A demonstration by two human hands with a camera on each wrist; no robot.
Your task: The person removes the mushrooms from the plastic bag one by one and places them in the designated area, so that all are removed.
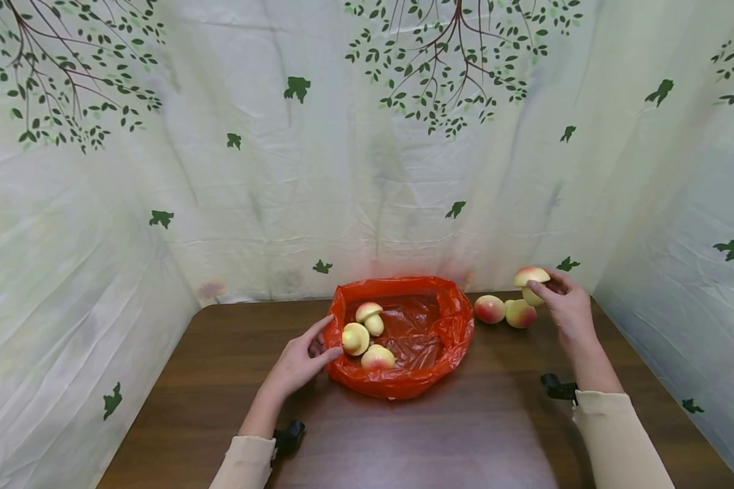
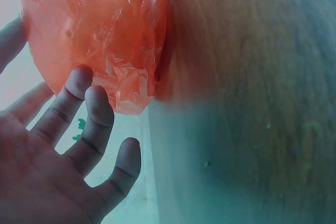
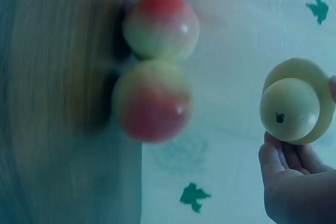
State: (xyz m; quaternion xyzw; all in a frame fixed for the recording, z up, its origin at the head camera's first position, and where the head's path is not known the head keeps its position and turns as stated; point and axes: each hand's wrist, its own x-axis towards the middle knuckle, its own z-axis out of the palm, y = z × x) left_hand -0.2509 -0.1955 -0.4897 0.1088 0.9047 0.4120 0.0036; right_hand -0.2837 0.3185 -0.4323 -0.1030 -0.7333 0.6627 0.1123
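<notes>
A red plastic bag stands on the table with its mouth spread wide. Inside it lie toy mushrooms: one on its side, one stem-up and one cap-up. At the bag's left rim, my left hand touches the plastic with loosely bent fingers; the left wrist view shows them spread beside the red bag wall. Off to the right, my right hand pinches a toy mushroom by its cap, raised above the table. Its pale stem end faces the right wrist camera.
Two more toy mushrooms with red and yellow caps lie right of the bag, one beside the other. The brown wooden table ends at a hanging cloth printed with leaves, which also runs along both sides.
</notes>
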